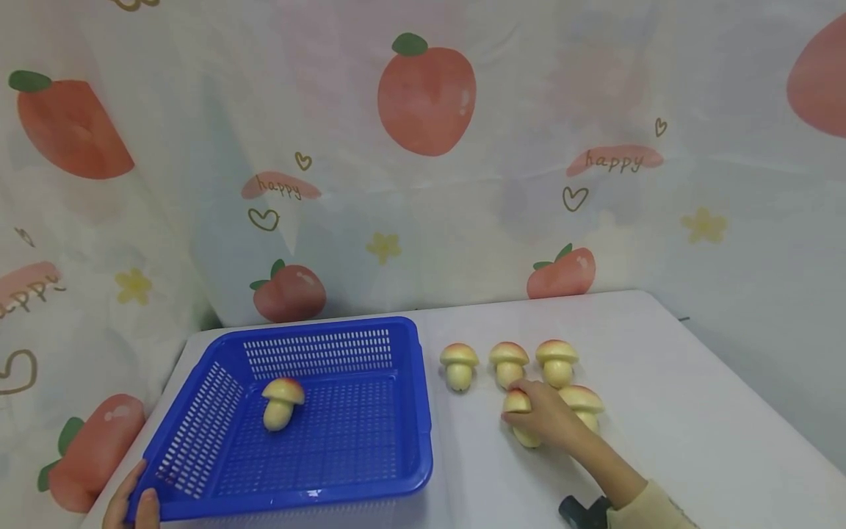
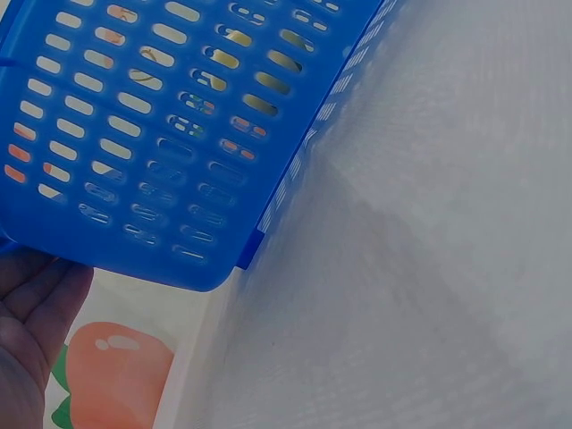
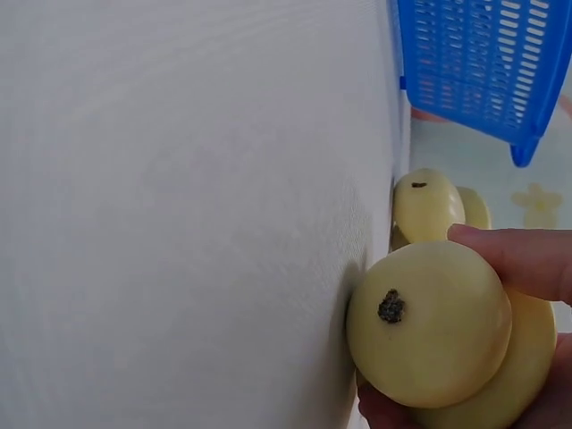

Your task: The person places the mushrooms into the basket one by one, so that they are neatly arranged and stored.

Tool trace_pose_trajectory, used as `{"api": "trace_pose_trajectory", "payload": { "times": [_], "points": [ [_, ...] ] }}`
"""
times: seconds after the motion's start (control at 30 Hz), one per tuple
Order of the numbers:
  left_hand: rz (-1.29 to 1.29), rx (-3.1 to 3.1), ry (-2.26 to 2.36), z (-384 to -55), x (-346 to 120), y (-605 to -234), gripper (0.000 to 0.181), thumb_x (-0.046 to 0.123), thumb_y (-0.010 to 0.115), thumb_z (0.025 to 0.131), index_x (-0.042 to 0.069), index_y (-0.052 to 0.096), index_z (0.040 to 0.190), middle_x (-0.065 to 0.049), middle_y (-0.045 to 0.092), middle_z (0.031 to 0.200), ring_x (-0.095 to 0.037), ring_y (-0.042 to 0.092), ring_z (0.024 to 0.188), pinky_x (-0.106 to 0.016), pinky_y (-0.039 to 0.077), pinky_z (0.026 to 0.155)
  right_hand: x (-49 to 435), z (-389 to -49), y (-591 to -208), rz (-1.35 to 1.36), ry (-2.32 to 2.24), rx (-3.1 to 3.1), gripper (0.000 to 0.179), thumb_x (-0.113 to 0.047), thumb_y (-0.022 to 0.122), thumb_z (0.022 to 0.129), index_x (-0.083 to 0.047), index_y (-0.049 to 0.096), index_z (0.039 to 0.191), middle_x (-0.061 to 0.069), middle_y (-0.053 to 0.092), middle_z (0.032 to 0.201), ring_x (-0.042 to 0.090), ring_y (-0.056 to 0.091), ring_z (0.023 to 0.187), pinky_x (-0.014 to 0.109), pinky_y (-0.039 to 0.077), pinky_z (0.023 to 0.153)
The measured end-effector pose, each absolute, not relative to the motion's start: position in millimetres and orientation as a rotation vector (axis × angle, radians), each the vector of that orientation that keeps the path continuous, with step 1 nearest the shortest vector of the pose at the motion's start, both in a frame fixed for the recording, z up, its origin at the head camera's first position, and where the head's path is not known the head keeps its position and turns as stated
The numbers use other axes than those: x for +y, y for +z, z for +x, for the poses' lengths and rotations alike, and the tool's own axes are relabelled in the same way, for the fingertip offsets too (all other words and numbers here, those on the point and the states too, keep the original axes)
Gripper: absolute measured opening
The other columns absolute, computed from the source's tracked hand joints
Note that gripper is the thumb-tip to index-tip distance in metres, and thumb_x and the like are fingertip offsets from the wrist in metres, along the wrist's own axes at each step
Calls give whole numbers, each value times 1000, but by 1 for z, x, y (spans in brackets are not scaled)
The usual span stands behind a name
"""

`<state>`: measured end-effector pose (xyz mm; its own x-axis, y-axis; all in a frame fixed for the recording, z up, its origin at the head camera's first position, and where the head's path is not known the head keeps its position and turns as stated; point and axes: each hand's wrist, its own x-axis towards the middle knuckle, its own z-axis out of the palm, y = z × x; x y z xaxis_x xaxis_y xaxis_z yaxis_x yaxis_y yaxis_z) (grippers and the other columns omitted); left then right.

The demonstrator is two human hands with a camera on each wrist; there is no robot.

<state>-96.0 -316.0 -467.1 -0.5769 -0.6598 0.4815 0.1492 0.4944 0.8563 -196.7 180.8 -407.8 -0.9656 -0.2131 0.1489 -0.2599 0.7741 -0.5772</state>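
Observation:
At its near left corner, my left hand [image 1: 134,499] grips the rim of a blue plastic basket [image 1: 423,411]. The left wrist view has the fingers [image 2: 63,299] at the rim beside the slotted wall. One toy mushroom [image 1: 279,413] with a yellow-red cap lies inside the basket. On the table, my right hand [image 1: 547,413] holds another toy mushroom [image 3: 429,326] by its cap, thumb and fingers on opposite sides. Its stem end, with a dark spot, faces the right wrist camera. A further mushroom [image 1: 583,402] is partly hidden behind this hand.
Behind the right hand, three mushrooms form a row: a left one [image 1: 459,366], a middle one [image 1: 508,360] and a right one [image 1: 557,361]. A dark object [image 1: 581,512] shows near the right sleeve. The white table [image 1: 694,433] meets a fruit-printed curtain [image 1: 463,220] at the back.

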Motion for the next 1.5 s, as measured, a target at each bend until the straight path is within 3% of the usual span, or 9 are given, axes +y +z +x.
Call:
{"api": "trace_pose_trajectory", "payload": {
  "times": [0.33,0.6,1.13,1.5],
  "points": [
    [522,-1935,-1180,-95,-317,-470,35,17,44,96,11,54,130,27,49,88,12,51,62,-10,40,48,181,-196,-409,366,985,-2888,38,-16,78,71,1,60,100,6,60,90,20,54,82,38,43,70],
    [502,-1953,-1147,-92,-312,-464,36,19,44,96,11,53,130,26,49,90,12,50,65,-9,40,50,182,-197,-410,366,1002,-2878,36,-16,78,71,0,60,98,5,60,89,19,54,81,38,43,70],
    [485,-1944,-1153,-87,-301,-451,37,19,43,96,8,53,130,29,46,89,14,48,65,-8,39,51,172,-195,-392,256,1214,-2728,45,-21,73,78,3,57,113,15,58,110,31,53,103,47,39,87],
    [511,-1954,-1132,-91,-310,-464,37,20,43,96,12,52,131,27,47,92,14,48,67,-7,38,52,164,-195,-367,271,1255,-2688,41,-29,72,79,-7,58,110,6,58,100,21,51,86,37,41,74]
  ]
}}
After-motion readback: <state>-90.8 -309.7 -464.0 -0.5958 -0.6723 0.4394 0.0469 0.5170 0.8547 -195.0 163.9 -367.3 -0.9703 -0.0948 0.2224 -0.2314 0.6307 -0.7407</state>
